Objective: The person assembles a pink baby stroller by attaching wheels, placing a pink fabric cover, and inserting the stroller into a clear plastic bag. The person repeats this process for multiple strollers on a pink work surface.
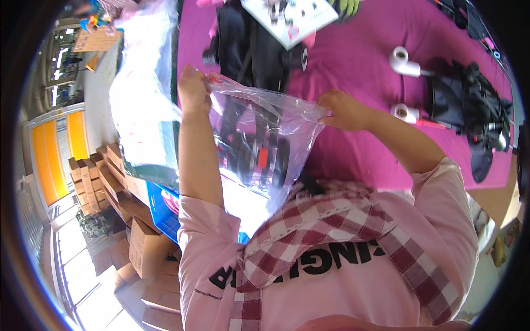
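Observation:
My left hand (194, 92) grips one upper corner of a clear plastic bag (285, 111). My right hand (341, 111) pinches the opposite corner, so the bag's edge is stretched between them. Through the film show black parts and a red piece, and I cannot tell how far they are inside the bag. Beyond the bag lies a long black folded item (248, 49) with black wheel-like ends, on magenta cloth. A printed sheet (292, 20) rests on its far part.
On the right of the magenta cloth (356, 161) lies a black folded frame (468, 99) with white wheels. Stacked clear plastic bags (145, 95) lie at left. Below them are a blue crate (163, 211) and cardboard boxes (143, 248). A gloved hand (347, 7) shows at the top.

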The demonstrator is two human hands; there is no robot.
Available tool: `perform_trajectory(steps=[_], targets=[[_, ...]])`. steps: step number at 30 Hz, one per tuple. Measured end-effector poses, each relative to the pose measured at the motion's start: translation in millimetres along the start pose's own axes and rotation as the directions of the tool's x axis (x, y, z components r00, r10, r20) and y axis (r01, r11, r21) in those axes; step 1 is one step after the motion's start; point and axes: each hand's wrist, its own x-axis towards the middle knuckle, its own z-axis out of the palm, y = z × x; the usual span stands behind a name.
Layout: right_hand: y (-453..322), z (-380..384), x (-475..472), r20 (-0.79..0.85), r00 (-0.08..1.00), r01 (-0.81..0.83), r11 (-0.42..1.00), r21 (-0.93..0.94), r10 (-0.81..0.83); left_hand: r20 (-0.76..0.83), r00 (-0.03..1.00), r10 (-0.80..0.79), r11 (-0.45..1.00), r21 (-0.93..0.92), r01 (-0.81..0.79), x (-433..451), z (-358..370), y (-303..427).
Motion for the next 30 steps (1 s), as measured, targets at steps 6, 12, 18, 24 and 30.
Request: perform_trajectory(steps=[6, 12, 18, 24, 30], targets=[[114.3, -101.5, 74.0, -0.249, 0.967, -0.103, 0.983, -0.153, 0.063, 0.073, 0.995, 0.064, 0.974, -0.224, -0.046, 76.5, 108.0, 43.8], [122.6, -87.8, 84.8, -0.726, 0.643, 0.016, 0.944, 0.330, 0.243, 0.223, 0.967, 0.125, 0.952, 0.248, -0.180, 47.8, 125.2, 64.4], [0.2, 65.9, 28.8, -0.063, 0.714, 0.005, 0.085, 0.996, 0.698, 0.253, 0.826, 0.503, 0.862, -0.084, -0.499, 18.7, 60.1, 99.3], [-117.9, 89.2, 32.0, -0.197, 0.891, 0.049, 0.345, 0.937, 0.408, 0.356, 0.737, 0.575, 0.816, -0.178, -0.551, -44.0, -11.1, 117.3], [-114.7, 92.3, 86.3, -0.297, 0.915, -0.226, 0.957, 0.182, 0.272, 0.361, 0.692, 0.625, 0.736, 0.024, -0.677, -107.1, -131.4, 80.3]])
